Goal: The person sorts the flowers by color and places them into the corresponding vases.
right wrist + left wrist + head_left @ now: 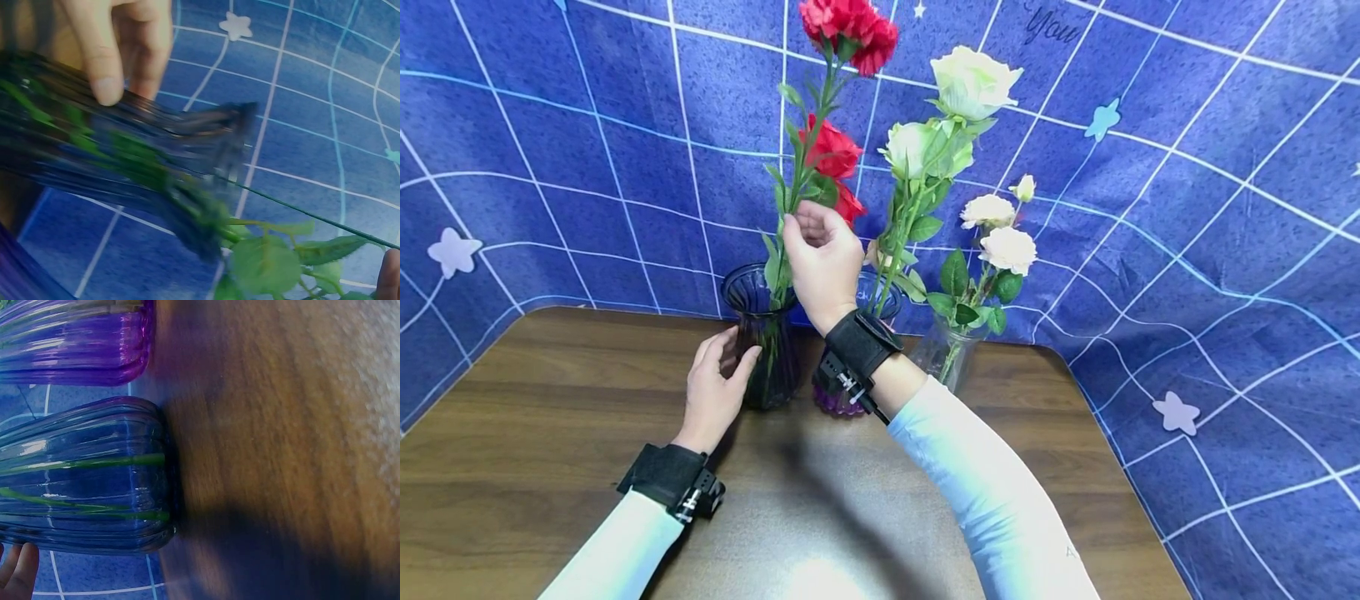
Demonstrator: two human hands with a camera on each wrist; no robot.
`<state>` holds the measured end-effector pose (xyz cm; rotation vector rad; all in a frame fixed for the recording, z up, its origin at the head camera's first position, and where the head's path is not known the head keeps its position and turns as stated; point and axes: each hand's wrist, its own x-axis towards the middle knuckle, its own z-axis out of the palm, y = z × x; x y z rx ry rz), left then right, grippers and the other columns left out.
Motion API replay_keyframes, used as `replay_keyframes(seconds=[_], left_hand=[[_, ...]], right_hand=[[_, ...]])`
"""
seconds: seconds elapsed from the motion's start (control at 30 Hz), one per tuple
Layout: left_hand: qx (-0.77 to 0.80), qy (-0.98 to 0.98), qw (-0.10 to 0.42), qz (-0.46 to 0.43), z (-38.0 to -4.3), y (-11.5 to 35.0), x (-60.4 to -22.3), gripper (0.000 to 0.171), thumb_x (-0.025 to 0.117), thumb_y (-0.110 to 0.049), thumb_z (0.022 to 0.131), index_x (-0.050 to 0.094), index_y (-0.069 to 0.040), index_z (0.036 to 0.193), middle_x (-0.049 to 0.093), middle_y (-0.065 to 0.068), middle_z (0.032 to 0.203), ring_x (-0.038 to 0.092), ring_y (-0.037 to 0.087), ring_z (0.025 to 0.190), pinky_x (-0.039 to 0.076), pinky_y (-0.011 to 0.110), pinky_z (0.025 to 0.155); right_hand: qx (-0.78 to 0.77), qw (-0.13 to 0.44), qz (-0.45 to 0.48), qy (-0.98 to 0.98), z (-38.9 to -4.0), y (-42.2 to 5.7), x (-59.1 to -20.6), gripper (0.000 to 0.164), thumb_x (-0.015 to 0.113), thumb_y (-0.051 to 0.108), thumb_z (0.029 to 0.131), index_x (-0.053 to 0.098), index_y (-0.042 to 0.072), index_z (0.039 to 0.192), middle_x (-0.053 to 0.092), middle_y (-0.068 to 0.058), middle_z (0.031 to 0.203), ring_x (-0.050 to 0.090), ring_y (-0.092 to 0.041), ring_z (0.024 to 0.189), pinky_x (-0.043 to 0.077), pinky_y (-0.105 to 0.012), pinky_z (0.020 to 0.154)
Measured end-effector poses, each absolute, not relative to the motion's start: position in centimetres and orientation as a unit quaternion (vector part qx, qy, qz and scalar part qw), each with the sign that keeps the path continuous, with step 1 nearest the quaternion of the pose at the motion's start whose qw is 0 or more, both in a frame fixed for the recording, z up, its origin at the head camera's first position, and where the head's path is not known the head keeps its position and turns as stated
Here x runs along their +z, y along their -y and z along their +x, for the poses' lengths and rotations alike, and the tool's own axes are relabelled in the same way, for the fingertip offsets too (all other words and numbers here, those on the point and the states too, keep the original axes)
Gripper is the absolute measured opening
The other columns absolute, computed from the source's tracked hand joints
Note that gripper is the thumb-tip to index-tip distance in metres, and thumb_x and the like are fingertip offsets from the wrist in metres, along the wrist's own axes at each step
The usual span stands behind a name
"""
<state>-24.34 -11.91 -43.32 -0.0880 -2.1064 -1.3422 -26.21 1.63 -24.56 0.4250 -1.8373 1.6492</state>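
Observation:
My left hand (718,387) holds the left side of a dark, ribbed glass vase (771,379), its thumb towards the front. In the left wrist view, two green stems (140,460) stand inside the vase, with fingertips at its wall. Above the rim, my right hand (827,262) pinches a thin green stem (306,212) between thumb and fingers. Tall red carnations (853,37) rise from this vase, with more red blooms (833,150) lower down. Green leaves (265,262) spread at the vase mouth in the right wrist view.
Right beside the dark vase stands a purple-based vase (94,356) with pale green-white roses (973,83), partly behind my right wrist. Further right, a clear glass vase (936,350) holds small cream flowers (1009,250). A blue patterned cloth (625,158) hangs behind the wooden table (550,400).

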Motion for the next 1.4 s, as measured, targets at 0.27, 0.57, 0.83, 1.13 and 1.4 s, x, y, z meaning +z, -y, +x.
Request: replay_keyframes(seconds=[0.27, 0.57, 0.83, 1.13, 1.4], left_hand=[[-0.511, 0.796, 0.321, -0.034, -24.3, 11.9, -43.4, 0.043, 0.068, -0.019, 0.086, 0.056, -0.001, 0.124, 0.057, 0.017, 0.115, 0.059, 0.025, 0.102, 0.040, 0.001, 0.079], [-0.511, 0.796, 0.323, -0.037, -24.3, 11.8, -43.5, 0.042, 0.067, -0.018, 0.087, 0.056, 0.000, 0.124, 0.057, 0.018, 0.114, 0.059, 0.025, 0.102, 0.041, 0.002, 0.079], [-0.508, 0.798, 0.322, -0.035, -24.4, 11.8, -43.7, 0.043, 0.067, -0.019, 0.087, 0.055, -0.001, 0.124, 0.057, 0.017, 0.115, 0.058, 0.025, 0.102, 0.041, 0.002, 0.079], [-0.514, 0.796, 0.319, -0.035, -24.5, 11.8, -43.7, 0.043, 0.067, -0.019, 0.087, 0.055, -0.001, 0.125, 0.057, 0.017, 0.115, 0.059, 0.026, 0.102, 0.041, 0.001, 0.079], [-0.516, 0.794, 0.320, -0.034, -24.4, 11.8, -43.8, 0.043, 0.067, -0.018, 0.087, 0.056, 0.000, 0.124, 0.057, 0.018, 0.114, 0.060, 0.028, 0.102, 0.042, 0.002, 0.079]], right_hand=[[0.599, 0.272, 0.134, 0.742, -26.5, -2.3, -26.5, 0.020, 0.064, 0.011, 0.084, 0.067, -0.001, 0.100, 0.071, -0.014, 0.088, 0.067, -0.021, 0.078, 0.050, -0.013, 0.064], [0.564, 0.246, 0.118, 0.779, -26.7, -2.7, -27.6, 0.018, 0.065, 0.011, 0.083, 0.069, 0.000, 0.096, 0.072, -0.012, 0.086, 0.067, -0.018, 0.076, 0.049, -0.011, 0.062], [0.542, 0.189, 0.092, 0.814, -26.9, -2.6, -28.1, 0.016, 0.066, 0.010, 0.083, 0.070, 0.000, 0.093, 0.073, -0.012, 0.086, 0.070, -0.020, 0.074, 0.047, -0.010, 0.058], [0.536, 0.073, 0.051, 0.839, -26.9, -2.8, -27.0, 0.016, 0.067, 0.010, 0.084, 0.070, -0.002, 0.093, 0.072, -0.015, 0.081, 0.071, -0.027, 0.073, 0.053, -0.018, 0.056], [0.527, 0.023, 0.035, 0.849, -26.8, -3.5, -26.2, 0.017, 0.068, 0.012, 0.083, 0.071, -0.002, 0.092, 0.071, -0.017, 0.074, 0.071, -0.025, 0.069, 0.057, -0.021, 0.062]])
